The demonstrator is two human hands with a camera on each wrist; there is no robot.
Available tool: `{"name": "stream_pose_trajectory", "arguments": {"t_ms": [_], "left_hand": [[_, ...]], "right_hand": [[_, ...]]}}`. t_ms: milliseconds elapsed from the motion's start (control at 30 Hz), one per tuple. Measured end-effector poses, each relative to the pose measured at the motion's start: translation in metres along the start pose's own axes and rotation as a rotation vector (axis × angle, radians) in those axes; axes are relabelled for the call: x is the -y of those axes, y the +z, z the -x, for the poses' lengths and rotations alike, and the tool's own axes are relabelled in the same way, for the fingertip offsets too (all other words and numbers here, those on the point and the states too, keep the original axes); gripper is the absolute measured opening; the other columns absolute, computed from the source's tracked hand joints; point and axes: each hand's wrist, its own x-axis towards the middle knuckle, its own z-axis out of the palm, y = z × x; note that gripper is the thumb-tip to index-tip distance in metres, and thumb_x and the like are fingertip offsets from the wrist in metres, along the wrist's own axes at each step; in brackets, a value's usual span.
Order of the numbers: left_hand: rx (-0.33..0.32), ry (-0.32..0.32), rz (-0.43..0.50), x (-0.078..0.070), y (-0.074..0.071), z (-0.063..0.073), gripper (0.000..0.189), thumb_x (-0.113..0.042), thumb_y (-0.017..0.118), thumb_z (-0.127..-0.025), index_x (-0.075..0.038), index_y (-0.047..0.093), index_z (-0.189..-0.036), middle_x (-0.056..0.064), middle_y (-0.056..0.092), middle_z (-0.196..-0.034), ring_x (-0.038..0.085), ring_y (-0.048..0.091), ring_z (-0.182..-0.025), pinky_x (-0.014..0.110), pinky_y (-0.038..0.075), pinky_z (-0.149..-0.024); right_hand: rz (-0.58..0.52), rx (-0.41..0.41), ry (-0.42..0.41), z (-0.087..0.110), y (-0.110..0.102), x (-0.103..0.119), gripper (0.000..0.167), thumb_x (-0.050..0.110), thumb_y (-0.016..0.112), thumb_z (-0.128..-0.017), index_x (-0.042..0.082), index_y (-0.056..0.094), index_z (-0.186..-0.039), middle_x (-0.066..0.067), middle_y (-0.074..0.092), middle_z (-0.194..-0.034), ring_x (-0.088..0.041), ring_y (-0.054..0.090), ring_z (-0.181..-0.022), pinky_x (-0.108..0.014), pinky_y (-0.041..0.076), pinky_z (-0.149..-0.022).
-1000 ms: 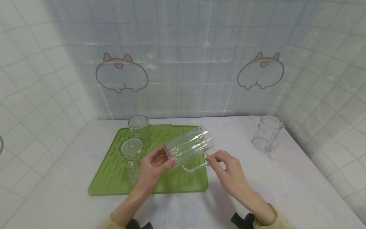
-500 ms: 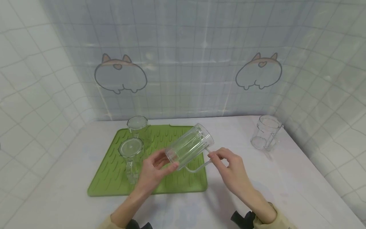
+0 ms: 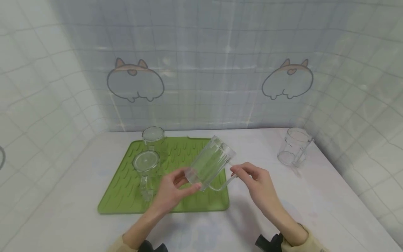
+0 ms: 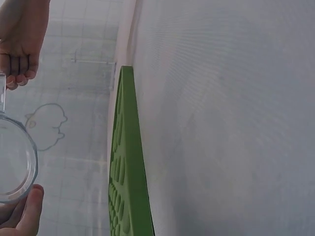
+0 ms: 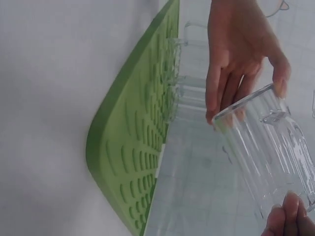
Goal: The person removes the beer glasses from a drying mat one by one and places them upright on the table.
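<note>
Left fingers [image 3: 179, 172] curled round the tilted mug [image 3: 210, 161] low down, right fingers [image 3: 240, 170] pinched on its handle [image 3: 225, 184].

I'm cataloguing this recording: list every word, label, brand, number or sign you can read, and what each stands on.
None can be read.
The tilted mug, the three standing mugs and the green mat show no legible lettering.
The backdrop carries grid lines and animal drawings, but no readable text.

Colourless mug [image 3: 209, 162], green mat [image 3: 119, 196] (rows of raised dashes), white tabletop [image 3: 258, 145], gridded grey wall [image 3: 207, 80] with tan-eared cartoons [image 3: 135, 82].
</note>
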Motion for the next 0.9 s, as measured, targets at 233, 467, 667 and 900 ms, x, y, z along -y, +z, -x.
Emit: {"name": "stream_pose_trajectory", "arguments": {"t_ms": [233,467,667,900], "left_hand": [[0.058,0.009,-0.086,0.0,0.0,0.003,0.059,-0.028,0.081,-0.084,-0.006,0.058,-0.134,0.016,0.063,-0.133,0.033,0.061,-0.123,0.05,0.047,-0.107],[0.127,0.007,-0.142,0.0,-0.001,0.007,0.06,-0.035,0.08,-0.084,-0.01,0.059,-0.134,0.009,0.064,-0.134,0.031,0.059,-0.127,0.048,0.043,-0.11],[0.17,0.017,-0.154,0.002,-0.001,0.008,0.055,-0.034,0.081,-0.084,-0.011,0.061,-0.131,0.008,0.064,-0.133,0.031,0.058,-0.128,0.047,0.043,-0.111],[0.195,0.016,-0.138,0.003,-0.001,0.007,0.054,-0.031,0.082,-0.083,-0.011,0.062,-0.13,0.008,0.064,-0.133,0.031,0.058,-0.127,0.046,0.044,-0.111]], "right_hand": [[-0.233,0.051,0.102,0.001,0.0,0.005,0.029,0.029,0.06,-0.1,0.003,0.074,-0.099,-0.003,0.075,-0.102,-0.019,0.062,-0.104,-0.039,0.039,-0.106],[-0.437,0.09,0.175,0.007,0.001,0.016,0.032,0.02,0.062,-0.098,-0.01,0.07,-0.103,-0.006,0.073,-0.09,-0.021,0.065,-0.104,-0.022,0.046,-0.103],[-0.531,0.13,0.196,0.011,0.0,0.018,0.034,0.021,0.061,-0.099,-0.013,0.068,-0.1,-0.005,0.07,-0.087,-0.024,0.062,-0.117,-0.02,0.044,-0.106],[-0.608,0.205,0.209,0.012,-0.002,0.017,0.028,0.021,0.06,-0.1,-0.005,0.071,-0.095,-0.002,0.07,-0.085,-0.023,0.061,-0.113,-0.022,0.044,-0.106]]}}
